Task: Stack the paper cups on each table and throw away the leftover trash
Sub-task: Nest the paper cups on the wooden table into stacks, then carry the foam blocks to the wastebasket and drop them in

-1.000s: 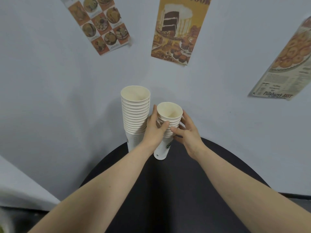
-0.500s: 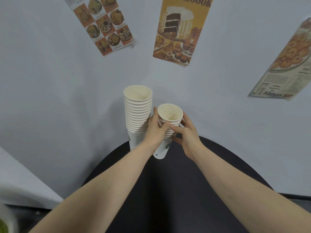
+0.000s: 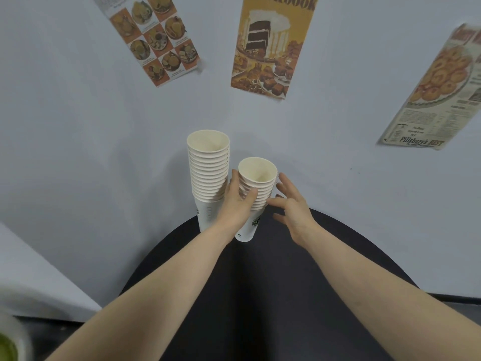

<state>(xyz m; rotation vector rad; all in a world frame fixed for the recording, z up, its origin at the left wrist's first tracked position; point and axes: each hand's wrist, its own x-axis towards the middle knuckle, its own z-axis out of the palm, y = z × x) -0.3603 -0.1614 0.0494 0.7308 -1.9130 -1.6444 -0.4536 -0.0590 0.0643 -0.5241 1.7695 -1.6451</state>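
White paper cups stand in two stacks at the far edge of a round black table (image 3: 273,295), close against a pale blue-grey wall (image 3: 78,126). The taller stack (image 3: 209,175) is on the left, upright, its bottom cup showing a small dark mark low on its side. The shorter stack (image 3: 256,196) stands just to its right, leaning a little, with a green round logo on its lowest cup.

The person's left hand (image 3: 238,204) is wrapped round the shorter stack from the left, thumb across the near side of the nested rims and the other fingers curled behind, between the two stacks. The back of that hand lies against or just beside the taller stack; I cannot tell which. The right hand (image 3: 292,208) hovers just right of the shorter stack with its fingers spread and loose, holding nothing; the thumb tip reaches toward the cups and sits very near them, though contact is not clear.

Three food posters hang on the wall: a checkered one of dishes (image 3: 156,40) at far left, a cookbook cover with a chocolate cake (image 3: 270,45) in the middle, and a Pillsbury's page with cookies (image 3: 440,92) on the right. A blurred greenish object (image 3: 7,345) shows at the near left corner.
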